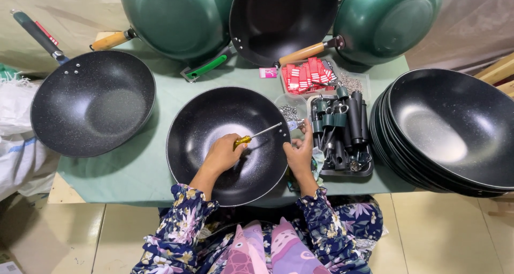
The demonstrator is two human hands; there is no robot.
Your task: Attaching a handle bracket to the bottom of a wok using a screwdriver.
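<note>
At the lower centre of the frame, the person's left hand (pixel 222 155) is closed around the yellow handle of a screwdriver (pixel 257 135), whose shaft runs up and right across the black wok (pixel 227 145) toward its right rim. The right hand (pixel 300 152) sits at that rim, fingers pinched on a small part where the tip meets the pan wall; what exactly it grips is too small to tell.

The nearest risk, as a judgement, is the tip slipping off the fastener. It could then scratch the speckled coating or jab the right-hand fingers, which lie directly in the line of the shaft. The wok rests on its rounded bottom on the green cloth (pixel 139 167) and could rock under a sideways push, making such a slip more likely.

Just right of the wok, a tray of dark handles (pixel 342 132) and a clear cup of small metal parts (pixel 289 112) stand close to the working hand; a jerked elbow could tip the cup and scatter its contents.

Farther right, a stack of black woks (pixel 450 129) overhangs the table edge and may slide if knocked. At the top of the frame, green woks (pixel 176 17) lean on edge and could topple forward.
</note>
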